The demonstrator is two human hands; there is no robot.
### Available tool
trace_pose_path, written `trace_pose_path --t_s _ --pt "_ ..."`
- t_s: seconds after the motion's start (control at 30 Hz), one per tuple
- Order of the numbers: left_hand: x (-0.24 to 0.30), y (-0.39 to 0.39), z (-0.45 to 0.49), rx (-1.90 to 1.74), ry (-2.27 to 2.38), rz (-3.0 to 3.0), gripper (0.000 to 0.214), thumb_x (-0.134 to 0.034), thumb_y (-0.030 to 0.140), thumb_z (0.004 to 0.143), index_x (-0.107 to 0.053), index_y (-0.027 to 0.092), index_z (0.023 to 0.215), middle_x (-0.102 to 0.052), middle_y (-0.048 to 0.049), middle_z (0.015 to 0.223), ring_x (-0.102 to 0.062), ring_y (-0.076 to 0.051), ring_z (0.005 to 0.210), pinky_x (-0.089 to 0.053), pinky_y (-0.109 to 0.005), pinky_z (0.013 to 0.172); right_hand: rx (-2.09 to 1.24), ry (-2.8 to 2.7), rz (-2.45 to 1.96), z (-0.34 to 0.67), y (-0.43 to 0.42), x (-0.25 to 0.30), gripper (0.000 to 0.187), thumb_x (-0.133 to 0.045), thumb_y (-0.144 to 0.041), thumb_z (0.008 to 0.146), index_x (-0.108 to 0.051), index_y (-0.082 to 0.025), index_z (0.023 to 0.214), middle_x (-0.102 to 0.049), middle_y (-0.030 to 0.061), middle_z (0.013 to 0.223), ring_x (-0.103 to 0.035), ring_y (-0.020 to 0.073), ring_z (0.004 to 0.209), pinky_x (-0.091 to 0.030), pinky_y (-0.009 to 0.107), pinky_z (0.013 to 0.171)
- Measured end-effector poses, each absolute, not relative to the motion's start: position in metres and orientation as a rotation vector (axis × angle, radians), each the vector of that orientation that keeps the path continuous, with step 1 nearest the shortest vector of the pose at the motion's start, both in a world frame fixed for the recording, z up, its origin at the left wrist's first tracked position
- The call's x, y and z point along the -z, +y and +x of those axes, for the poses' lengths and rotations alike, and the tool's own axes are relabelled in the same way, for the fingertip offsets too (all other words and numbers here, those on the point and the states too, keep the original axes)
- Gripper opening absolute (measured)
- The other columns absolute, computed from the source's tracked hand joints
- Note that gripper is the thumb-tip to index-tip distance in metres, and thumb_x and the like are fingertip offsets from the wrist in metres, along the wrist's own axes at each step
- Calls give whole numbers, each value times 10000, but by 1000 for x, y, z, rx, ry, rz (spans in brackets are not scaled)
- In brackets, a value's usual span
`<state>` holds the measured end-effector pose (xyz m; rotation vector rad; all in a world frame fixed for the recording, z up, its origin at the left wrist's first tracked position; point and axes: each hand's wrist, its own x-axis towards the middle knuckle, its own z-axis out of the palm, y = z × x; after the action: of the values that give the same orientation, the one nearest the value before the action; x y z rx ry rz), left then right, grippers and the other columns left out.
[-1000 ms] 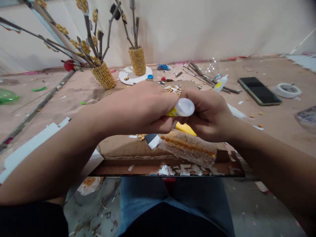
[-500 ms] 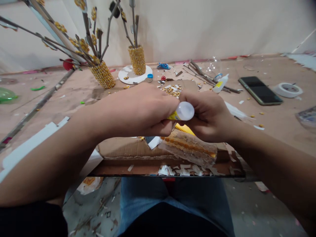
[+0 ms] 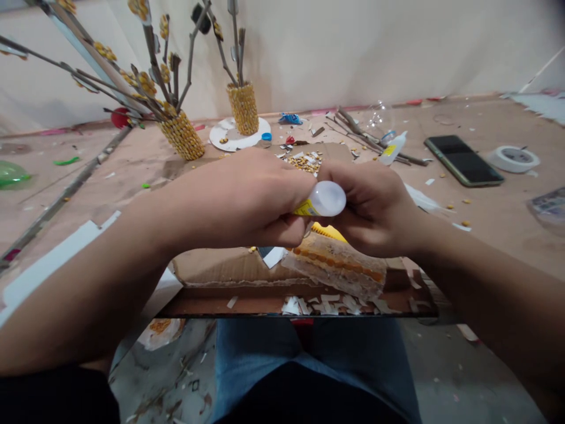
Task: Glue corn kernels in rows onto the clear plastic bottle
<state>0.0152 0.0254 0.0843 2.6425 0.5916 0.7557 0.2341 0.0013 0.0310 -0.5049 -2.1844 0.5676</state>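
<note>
My left hand (image 3: 247,197) is closed round a small glue bottle (image 3: 322,200), whose round white base points at me and whose yellow label shows at the fingers. My right hand (image 3: 375,206) is closed at the bottle's far end; what its fingertips pinch is hidden. Both hands hover over a sheet of cardboard (image 3: 220,268) on a board across my lap. Under them lies a clear plastic piece lined with a row of corn kernels (image 3: 339,268). A heap of loose kernels (image 3: 304,162) sits just beyond my knuckles.
Two kernel-covered vases with twigs (image 3: 183,135) (image 3: 242,109) stand at the back left, one on a white disc. A second glue bottle (image 3: 392,148), loose sticks, a phone (image 3: 463,160) and a tape roll (image 3: 514,158) lie to the right. Paper scraps litter the floor.
Both hands and the bottle have stayed almost in place; the bottle's base has dipped slightly. The view has shifted a little.
</note>
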Motion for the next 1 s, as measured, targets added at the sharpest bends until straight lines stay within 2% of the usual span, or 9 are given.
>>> trace_pose_path --t_s 0.1,0.2,0.27,0.37,0.5,0.63,0.73,0.87,1.0 --pt "-95 26 16 -501 426 2675 179 -775 272 780 -633 278 673 -537 28 529 -411 -143 469 -367 -339 494 -687 -2136 -481 235 0 -34 182 -669 -242 965 -523 -255 857 -543 -20 699 -454 152 621 -373 329 579" --pt "-103 29 14 -532 471 2551 200 -834 359 822 -695 265 713 -539 26 516 -417 -130 447 -345 -332 463 -867 -1986 -420 233 1 -35 196 -753 -314 982 -606 -235 878 -591 -9 745 -516 146 650 -401 312 568" --pt "-104 34 12 -625 523 2381 303 -919 469 776 -713 253 729 -574 11 529 -480 -147 466 -375 -338 463 -964 -1865 -337 232 3 -35 197 -800 -336 972 -651 -220 912 -608 -20 768 -525 120 635 -396 289 548" --pt "-99 39 9 -749 538 2154 425 -996 581 663 -745 256 776 -708 -35 664 -647 -225 613 -521 -385 546 -1012 -1791 -322 233 7 -34 260 -838 -416 944 -683 -210 906 -613 -31 769 -501 101 619 -385 274 538" --pt "-90 41 12 -696 506 1950 389 -961 535 758 -813 248 975 -805 -88 883 -778 -293 830 -650 -434 688 -876 -1802 -405 236 13 -34 331 -882 -491 884 -706 -212 852 -574 -21 754 -460 125 664 -360 297 560" --pt "-89 38 16 -650 458 1835 359 -976 496 748 -838 221 932 -789 -71 817 -801 -300 842 -666 -397 674 -834 -1701 -499 238 16 -34 406 -966 -479 784 -691 -254 981 -532 -35 781 -437 135 668 -371 295 559" --pt "-89 34 18 -593 436 1852 363 -886 539 856 -855 185 935 -804 -77 868 -795 -267 918 -660 -354 785 -813 -1677 -526 238 16 -33 467 -995 -482 740 -677 -275 1011 -499 -46 763 -411 135 657 -367 289 553" --pt "-84 29 17 -628 468 1830 401 -831 557 906 -865 165 982 -812 -78 907 -766 -226 880 -629 -322 833 -818 -1698 -479 237 16 -33 436 -1002 -472 732 -691 -256 947 -528 -41 761 -432 128 657 -368 288 547" --pt "-77 30 17 -613 467 1782 369 -840 535 896 -878 173 955 -810 -77 869 -738 -210 806 -608 -311 764 -902 -1692 -418 235 16 -33 388 -994 -439 756 -708 -247 935 -552 -52 737 -466 110 630 -384 274 530"
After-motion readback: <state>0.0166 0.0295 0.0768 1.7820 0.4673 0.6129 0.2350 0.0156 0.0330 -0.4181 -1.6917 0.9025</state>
